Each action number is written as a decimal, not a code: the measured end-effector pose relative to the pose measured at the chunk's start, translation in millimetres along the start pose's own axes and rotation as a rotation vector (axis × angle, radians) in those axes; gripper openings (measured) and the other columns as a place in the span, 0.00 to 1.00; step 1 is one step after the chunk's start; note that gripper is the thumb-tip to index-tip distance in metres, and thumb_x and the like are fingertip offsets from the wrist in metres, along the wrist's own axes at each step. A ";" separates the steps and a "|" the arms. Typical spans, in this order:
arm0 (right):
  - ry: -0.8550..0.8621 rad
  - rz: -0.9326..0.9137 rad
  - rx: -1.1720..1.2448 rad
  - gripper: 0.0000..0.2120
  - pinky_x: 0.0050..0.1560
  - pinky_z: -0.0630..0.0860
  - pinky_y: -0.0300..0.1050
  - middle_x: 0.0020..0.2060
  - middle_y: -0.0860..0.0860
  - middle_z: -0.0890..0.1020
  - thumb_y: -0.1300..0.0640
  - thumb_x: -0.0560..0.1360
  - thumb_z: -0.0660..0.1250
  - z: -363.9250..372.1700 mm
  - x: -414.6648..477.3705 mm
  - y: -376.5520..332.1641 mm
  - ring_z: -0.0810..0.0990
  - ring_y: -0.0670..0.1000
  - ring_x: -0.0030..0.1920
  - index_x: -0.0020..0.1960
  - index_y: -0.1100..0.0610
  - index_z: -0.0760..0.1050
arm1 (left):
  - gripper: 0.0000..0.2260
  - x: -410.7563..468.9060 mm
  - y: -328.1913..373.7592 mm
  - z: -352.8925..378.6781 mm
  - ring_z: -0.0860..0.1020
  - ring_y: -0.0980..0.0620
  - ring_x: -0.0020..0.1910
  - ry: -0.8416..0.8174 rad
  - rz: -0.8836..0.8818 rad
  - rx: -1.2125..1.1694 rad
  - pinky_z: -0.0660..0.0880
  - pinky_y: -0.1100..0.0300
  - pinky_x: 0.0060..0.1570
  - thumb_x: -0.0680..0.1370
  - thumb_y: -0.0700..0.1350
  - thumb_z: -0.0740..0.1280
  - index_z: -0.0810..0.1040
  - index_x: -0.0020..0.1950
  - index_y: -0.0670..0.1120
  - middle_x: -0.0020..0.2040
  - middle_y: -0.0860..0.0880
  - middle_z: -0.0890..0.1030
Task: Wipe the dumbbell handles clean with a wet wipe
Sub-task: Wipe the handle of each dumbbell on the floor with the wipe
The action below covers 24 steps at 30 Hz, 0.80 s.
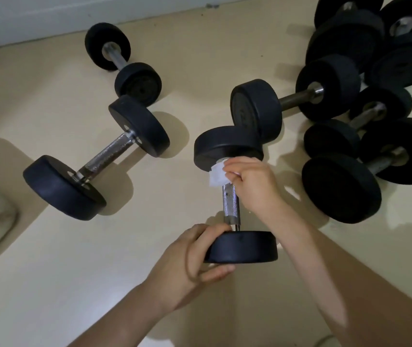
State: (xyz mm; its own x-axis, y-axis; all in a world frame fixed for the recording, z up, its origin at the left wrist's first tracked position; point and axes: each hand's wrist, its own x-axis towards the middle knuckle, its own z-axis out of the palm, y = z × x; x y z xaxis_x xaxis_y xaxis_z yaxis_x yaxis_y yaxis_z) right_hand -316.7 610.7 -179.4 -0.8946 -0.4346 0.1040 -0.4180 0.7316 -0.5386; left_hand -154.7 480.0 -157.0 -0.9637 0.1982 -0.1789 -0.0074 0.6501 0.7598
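The dumbbell [235,196] I am cleaning is in the middle of the floor [49,284], just in front of me, with its metal handle [230,204] pointing away from me. My right hand [252,184] is closed around the far end of this handle and presses a white wet wipe [216,174] against the metal, just below the far black weight. My left hand [189,261] grips the near black weight at its left edge, with the thumb on top and the fingers curled under it. To the left, 2 other dumbbells [97,156] lie on the floor, well apart from mine, the smaller one close to the white wall [49,13]. To the right, a group of more dumbbells [365,96] lies close together, some touching each other.
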 end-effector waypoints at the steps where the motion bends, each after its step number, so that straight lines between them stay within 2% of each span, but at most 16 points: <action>1: 0.019 0.054 0.065 0.07 0.47 0.70 0.28 0.44 0.58 0.83 0.73 0.69 0.67 -3.1 1.8 -0.5 0.79 0.50 0.42 0.40 0.65 0.82 | 0.24 -0.2 -1.2 -1.5 0.73 0.60 0.53 -0.002 0.000 -0.005 0.70 0.67 0.53 0.73 0.59 0.69 0.64 0.66 0.64 0.55 0.60 0.72; 3: -0.088 0.120 0.154 0.06 0.42 0.69 0.28 0.42 0.53 0.79 0.70 0.70 0.69 -11.3 1.8 -4.7 0.76 0.47 0.39 0.39 0.62 0.83 | 0.24 -1.7 -4.1 -3.9 0.73 0.61 0.52 0.004 -0.008 -0.027 0.69 0.71 0.51 0.73 0.58 0.70 0.64 0.65 0.65 0.54 0.61 0.73; 7: -0.475 0.073 0.107 0.05 0.47 0.74 0.37 0.36 0.41 0.75 0.61 0.68 0.74 -22.2 -14.1 -8.4 0.77 0.45 0.41 0.40 0.52 0.84 | 0.24 -6.4 -7.1 -10.2 0.74 0.61 0.52 0.026 -0.058 -0.107 0.68 0.71 0.50 0.71 0.56 0.72 0.65 0.62 0.66 0.53 0.62 0.74; 9: -0.426 0.075 0.152 0.05 0.44 0.72 0.32 0.36 0.41 0.77 0.61 0.67 0.74 -18.2 -8.6 -7.6 0.77 0.44 0.40 0.39 0.52 0.84 | 0.24 -7.9 -11.6 -13.8 0.74 0.61 0.52 0.043 -0.089 -0.134 0.69 0.70 0.51 0.70 0.54 0.74 0.67 0.60 0.68 0.52 0.62 0.75; 11: -0.220 0.119 0.223 0.04 0.40 0.68 0.28 0.37 0.47 0.78 0.64 0.67 0.73 -10.2 6.8 -7.5 0.75 0.42 0.37 0.39 0.56 0.83 | 0.27 -12.2 -15.6 -17.6 0.74 0.63 0.53 0.057 -0.110 -0.151 0.69 0.71 0.51 0.68 0.51 0.76 0.67 0.58 0.71 0.53 0.64 0.76; 13: -0.090 0.211 0.348 0.05 0.37 0.68 0.27 0.36 0.49 0.78 0.66 0.67 0.73 -4.6 14.4 -12.3 0.73 0.39 0.33 0.39 0.58 0.83 | 0.27 -16.2 -22.2 -25.8 0.75 0.62 0.54 0.055 -0.146 -0.198 0.69 0.71 0.52 0.66 0.47 0.75 0.70 0.58 0.69 0.54 0.64 0.77; 14: -0.101 0.263 0.399 0.05 0.37 0.68 0.26 0.34 0.47 0.78 0.66 0.67 0.73 -3.2 11.0 -16.3 0.73 0.37 0.32 0.39 0.58 0.83 | 0.25 -16.8 -26.2 -33.5 0.76 0.61 0.55 0.029 -0.173 -0.247 0.69 0.71 0.53 0.66 0.44 0.73 0.73 0.58 0.66 0.54 0.63 0.79; 16: -0.261 0.277 0.412 0.05 0.36 0.68 0.26 0.31 0.42 0.78 0.65 0.67 0.74 -0.2 -8.7 -24.3 0.74 0.35 0.31 0.39 0.56 0.84 | 0.20 -13.8 -31.0 -52.7 0.78 0.59 0.56 -0.076 -0.237 -0.453 0.71 0.67 0.55 0.66 0.42 0.68 0.79 0.56 0.58 0.54 0.58 0.81; 18: -0.428 0.208 0.373 0.06 0.37 0.68 0.26 0.31 0.40 0.78 0.64 0.67 0.75 2.4 -25.6 -33.9 0.75 0.36 0.32 0.39 0.54 0.84 | 0.16 -2.2 -31.0 -64.6 0.79 0.58 0.53 -0.039 -0.280 -0.634 0.73 0.67 0.52 0.68 0.43 0.66 0.83 0.53 0.54 0.53 0.54 0.83; 19: -0.421 0.182 0.368 0.06 0.37 0.68 0.26 0.32 0.40 0.78 0.64 0.67 0.74 6.1 -25.2 -37.0 0.76 0.37 0.33 0.39 0.54 0.84 | 0.14 7.2 -28.0 -66.1 0.79 0.58 0.51 0.062 -0.284 -0.605 0.73 0.69 0.50 0.69 0.44 0.66 0.83 0.53 0.54 0.52 0.53 0.83; 21: -0.253 0.251 0.410 0.06 0.40 0.70 0.29 0.36 0.44 0.80 0.65 0.69 0.73 15.1 -8.8 -40.0 0.77 0.39 0.36 0.41 0.54 0.83 | 0.12 31.3 -22.5 -60.8 0.79 0.59 0.46 0.207 -0.257 -0.400 0.72 0.71 0.47 0.73 0.44 0.68 0.81 0.55 0.54 0.54 0.53 0.81; 23: -0.150 0.356 0.488 0.08 0.44 0.75 0.34 0.38 0.48 0.82 0.66 0.70 0.71 21.9 3.0 -43.3 0.80 0.45 0.38 0.41 0.54 0.81 | 0.10 53.5 -21.4 -55.4 0.79 0.58 0.44 0.221 -0.252 -0.180 0.74 0.66 0.49 0.75 0.44 0.69 0.80 0.54 0.55 0.53 0.54 0.79; 24: -0.174 0.375 0.520 0.09 0.45 0.76 0.36 0.37 0.48 0.82 0.66 0.70 0.71 22.3 2.6 -45.4 0.80 0.46 0.38 0.40 0.52 0.80 | 0.07 62.5 -25.4 -55.0 0.79 0.57 0.43 0.235 -0.278 -0.087 0.74 0.62 0.49 0.74 0.45 0.70 0.81 0.50 0.55 0.51 0.54 0.79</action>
State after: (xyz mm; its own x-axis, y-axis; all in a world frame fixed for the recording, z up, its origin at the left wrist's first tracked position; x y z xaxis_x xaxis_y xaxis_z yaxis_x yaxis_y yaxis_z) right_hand -296.6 564.6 -173.3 -0.9078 -0.3102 -0.2822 0.0864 0.5201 -0.8497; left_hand -229.3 435.5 -153.2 -0.9565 -0.1576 -0.2456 -0.2906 0.5888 0.7542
